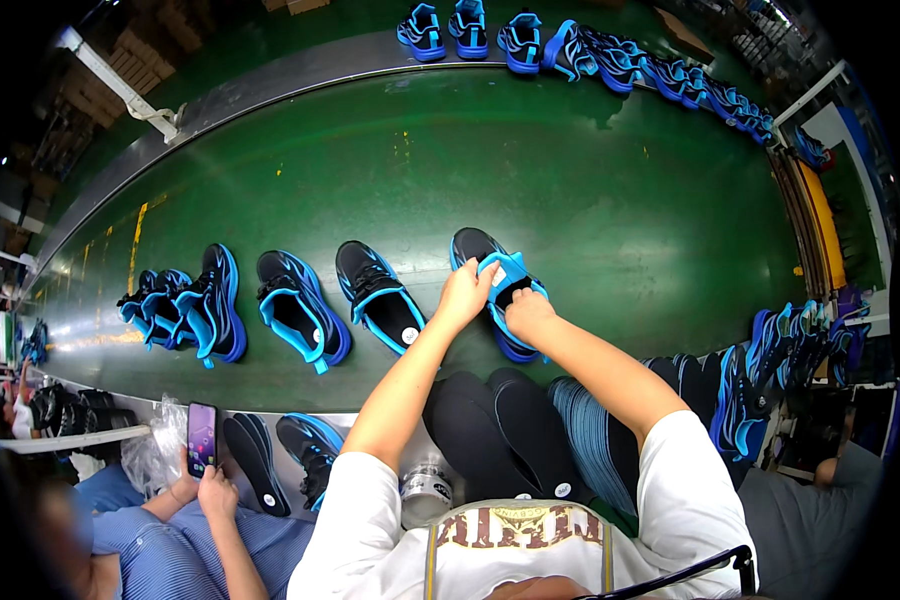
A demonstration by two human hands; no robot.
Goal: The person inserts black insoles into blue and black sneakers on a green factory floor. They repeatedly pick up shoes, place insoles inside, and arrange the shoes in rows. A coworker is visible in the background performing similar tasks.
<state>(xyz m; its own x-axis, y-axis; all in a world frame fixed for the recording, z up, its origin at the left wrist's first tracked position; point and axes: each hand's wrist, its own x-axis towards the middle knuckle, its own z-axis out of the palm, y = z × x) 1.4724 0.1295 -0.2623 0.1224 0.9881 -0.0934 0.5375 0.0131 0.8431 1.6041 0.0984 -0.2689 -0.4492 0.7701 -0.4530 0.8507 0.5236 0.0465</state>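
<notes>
A black and blue sneaker rests on the green surface in front of me, toe pointing away. My left hand pinches its light-blue tongue at the side of the opening. Into the shoe's opening reaches my right hand, fingers curled down and their tips hidden inside. Left of my left forearm sits another sneaker with a round white sticker on its insole. Close to my body lie large black insoles, and beside them a fanned stack of blue-edged insoles.
More sneakers stand along the green belt to the left. A row of sneakers lines the far grey ledge. At lower left a person holds a phone. A clear jar stands near my left elbow.
</notes>
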